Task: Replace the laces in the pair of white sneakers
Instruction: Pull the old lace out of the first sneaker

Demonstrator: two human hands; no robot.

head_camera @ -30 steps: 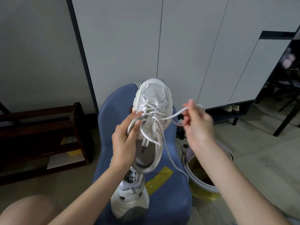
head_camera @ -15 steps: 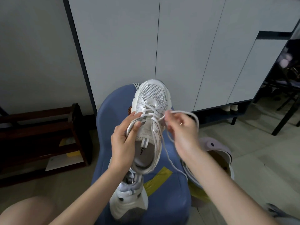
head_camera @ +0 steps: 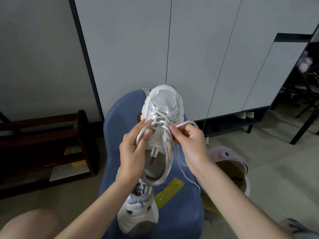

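Note:
A white mesh sneaker (head_camera: 164, 104) is held up over a blue chair, toe pointing away from me. My left hand (head_camera: 133, 149) grips its left side at the eyelets, thumb pressed on the edge. My right hand (head_camera: 189, 144) pinches the white lace (head_camera: 187, 123) close to the right-hand eyelets; the lace loops over my fingers and its loose end trails down past my wrist. The second white sneaker (head_camera: 138, 211) lies on the chair seat below, partly hidden by my left forearm.
The blue chair (head_camera: 179, 209) has yellow tape on its seat. A dark wooden shoe rack (head_camera: 51, 145) stands at the left. A pale bin (head_camera: 231, 163) sits on the floor at the right. White cabinet doors (head_camera: 198, 54) rise behind.
My right hand, which held the lace pulled out to the right, has come back in to the sneaker's right eyelets. The left hand and sneaker stayed put.

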